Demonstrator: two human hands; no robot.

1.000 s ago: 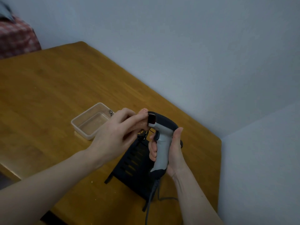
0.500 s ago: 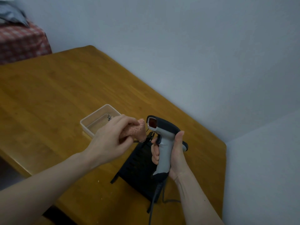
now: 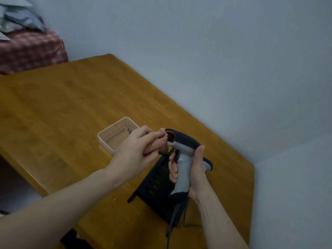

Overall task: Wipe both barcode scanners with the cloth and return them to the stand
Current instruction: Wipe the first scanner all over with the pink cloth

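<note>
- Fuzzy, nubby pink cloth [image 3: 158, 143].
- Smooth grey-and-black plastic scanner [image 3: 183, 159], slight sheen.
- Varnished wood table [image 3: 62, 108], satin.
- Clear plastic container [image 3: 107, 141].
- Matt black slotted stand [image 3: 158, 187].

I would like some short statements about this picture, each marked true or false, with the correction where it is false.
1. The right hand holds the barcode scanner by its grey handle. True.
2. The left hand is empty. False: it holds a pink cloth against the front of the scanner.
3. The scanner sits in the black stand. False: it is held up above the stand, which lies on the wooden table.
4. A clear plastic container stands on the table beyond the left hand. True.
5. A cable hangs from the bottom of the scanner's handle. True.
</note>
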